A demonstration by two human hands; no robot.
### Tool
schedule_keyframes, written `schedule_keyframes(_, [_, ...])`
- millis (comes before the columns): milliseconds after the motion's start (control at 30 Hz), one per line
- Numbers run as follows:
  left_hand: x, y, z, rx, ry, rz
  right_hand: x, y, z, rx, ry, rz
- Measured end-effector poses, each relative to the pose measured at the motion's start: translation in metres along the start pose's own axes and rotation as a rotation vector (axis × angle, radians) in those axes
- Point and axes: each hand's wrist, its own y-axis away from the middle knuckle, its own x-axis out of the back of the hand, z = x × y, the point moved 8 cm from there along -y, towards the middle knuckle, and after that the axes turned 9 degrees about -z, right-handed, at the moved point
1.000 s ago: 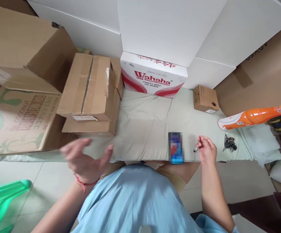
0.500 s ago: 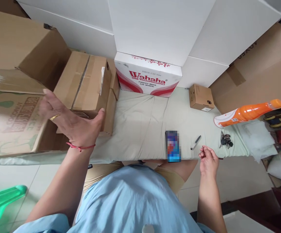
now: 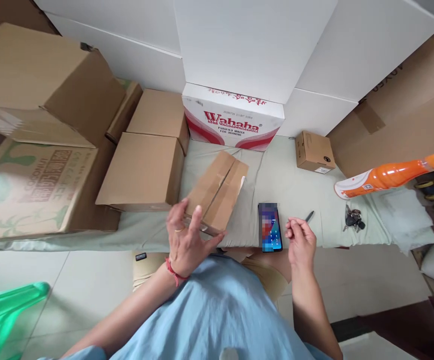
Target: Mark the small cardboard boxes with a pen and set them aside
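My left hand (image 3: 188,240) holds a small taped cardboard box (image 3: 220,187) by its near end, fingers along the left side and thumb at the right corner. The box sits at a slant on the cloth-covered surface, somewhat blurred. My right hand (image 3: 301,243) is closed in a pinch between a phone (image 3: 271,227) and a set of keys (image 3: 353,218); what its fingertips hold, if anything, does not show. Just beyond them lies a dark pen (image 3: 310,216), partly hidden by the hand.
Left stand plain cardboard boxes (image 3: 141,165) and a printed coconut carton (image 3: 25,190) under an open box (image 3: 17,70). A Wahaha water carton (image 3: 234,120) is against the wall. To the right are a small brown box (image 3: 314,151) and an orange bottle (image 3: 393,175).
The taped box has come off the stack at left, carried right and nearer by my left hand. My right hand has shifted left, over part of the pen.
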Motion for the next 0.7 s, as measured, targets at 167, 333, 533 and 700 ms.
schedule_keyframes(167, [-0.025,0.029,0.003,0.069,0.356,-0.241,-0.054,0.021,0.012,-0.049,0.191,-0.288])
schedule_keyframes(333, [-0.046,0.032,-0.056,0.45,0.489,-0.41,-0.063,0.034,0.024,-0.075,0.288,-0.321])
schedule_keyframes(533, [-0.075,0.027,-0.049,0.422,0.705,-0.614,-0.064,0.038,0.041,-0.188,0.256,-0.388])
schedule_keyframes(700, [-0.056,0.034,0.023,0.025,0.782,-0.736,-0.065,0.035,0.046,-0.25,0.051,-0.407])
